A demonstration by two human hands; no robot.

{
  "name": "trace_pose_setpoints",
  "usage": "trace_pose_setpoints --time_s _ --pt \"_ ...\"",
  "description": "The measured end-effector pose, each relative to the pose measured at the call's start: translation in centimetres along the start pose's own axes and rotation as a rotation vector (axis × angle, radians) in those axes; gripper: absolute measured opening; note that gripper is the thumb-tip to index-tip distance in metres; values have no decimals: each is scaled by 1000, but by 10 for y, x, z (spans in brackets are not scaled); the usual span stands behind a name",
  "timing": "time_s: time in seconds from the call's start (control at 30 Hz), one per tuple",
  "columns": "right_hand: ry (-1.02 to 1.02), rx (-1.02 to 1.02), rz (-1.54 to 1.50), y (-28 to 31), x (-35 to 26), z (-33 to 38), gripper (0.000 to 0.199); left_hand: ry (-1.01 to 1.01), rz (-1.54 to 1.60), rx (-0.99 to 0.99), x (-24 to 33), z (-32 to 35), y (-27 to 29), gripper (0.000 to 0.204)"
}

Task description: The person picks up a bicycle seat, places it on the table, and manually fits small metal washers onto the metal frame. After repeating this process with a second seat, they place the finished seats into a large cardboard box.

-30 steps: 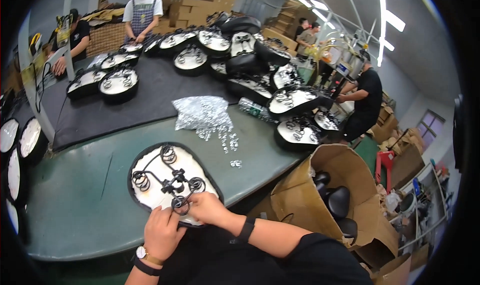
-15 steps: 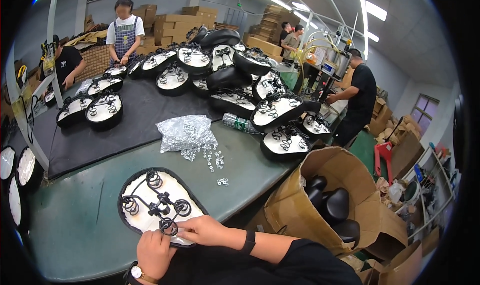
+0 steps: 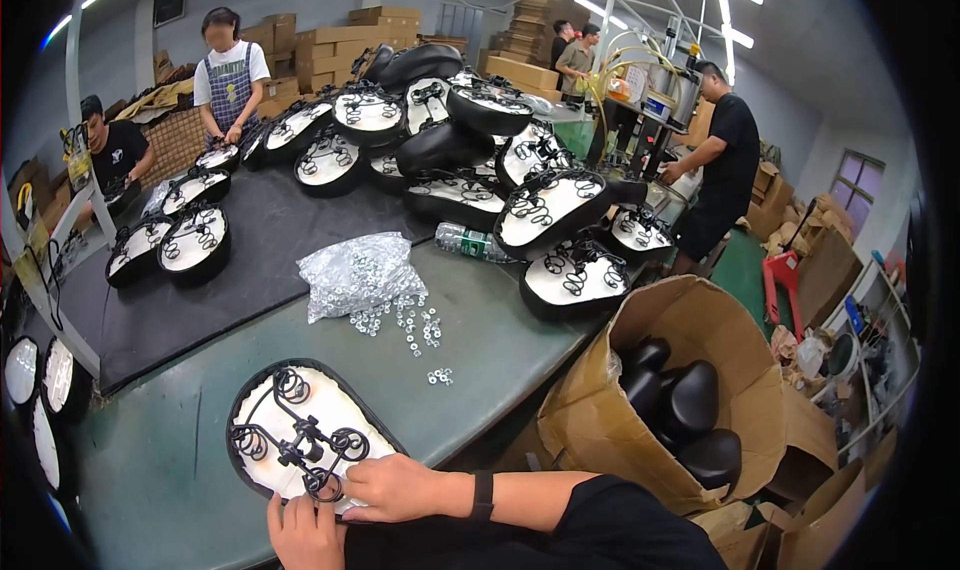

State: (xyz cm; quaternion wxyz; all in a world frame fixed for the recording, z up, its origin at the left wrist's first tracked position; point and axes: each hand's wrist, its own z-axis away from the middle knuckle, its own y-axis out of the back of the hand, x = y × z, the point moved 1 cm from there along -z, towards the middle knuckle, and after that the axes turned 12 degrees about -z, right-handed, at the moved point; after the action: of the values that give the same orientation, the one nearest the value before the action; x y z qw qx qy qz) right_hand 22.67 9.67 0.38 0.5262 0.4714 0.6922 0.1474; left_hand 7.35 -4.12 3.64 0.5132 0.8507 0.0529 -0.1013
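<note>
Hands meet at the near end of an upturned bicycle saddle (image 3: pixel 290 425) lying on the green desk (image 3: pixel 500 340), its pale underside and black wire rails with coil springs facing up. The right hand (image 3: pixel 395 485), a dark band at its wrist, lies curled over the saddle's near edge with fingertips pressed to the spring and clamp fitting at the rail's near end; it appears closed lightly around that hardware, though what it pinches is too small to tell. The left hand (image 3: pixel 305 530) sits just below, fingers bent up against the saddle's near rim, steadying it rather than gripping any loose part.

Judging by this pose, the step in hand is fitting or tightening hardware on the rail assembly. A next move would likely call for another small part from the clear plastic bag of metal washers (image 3: pixel 360 275), which lies farther back on the desk with loose pieces (image 3: pixel 410 325) spilled toward the saddle, well apart from both hands, so one hand would have to let go and reach forward.

To the right stands a large cardboard drum (image 3: pixel 640 390) holding finished black saddles. More saddles are stacked on the far black mat (image 3: pixel 250 260), where other workers stand.
</note>
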Motion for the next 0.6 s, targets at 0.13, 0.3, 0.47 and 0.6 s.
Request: trace_pose_setpoints --time_s 0.13,0.3,0.47,0.6 --pt "13 49 -30 -3 4 0 40 99 74 -61 16 -13 21 72" --pt "0 70 -38 -1 0 -8 37 207 90 -37 24 -9 10 81" --pt "43 78 19 5 6 -4 31 242 162 -126 23 -10 2 83" --pt "98 62 41 10 -1 -6 24 278 185 -141 17 -3 -6 85"
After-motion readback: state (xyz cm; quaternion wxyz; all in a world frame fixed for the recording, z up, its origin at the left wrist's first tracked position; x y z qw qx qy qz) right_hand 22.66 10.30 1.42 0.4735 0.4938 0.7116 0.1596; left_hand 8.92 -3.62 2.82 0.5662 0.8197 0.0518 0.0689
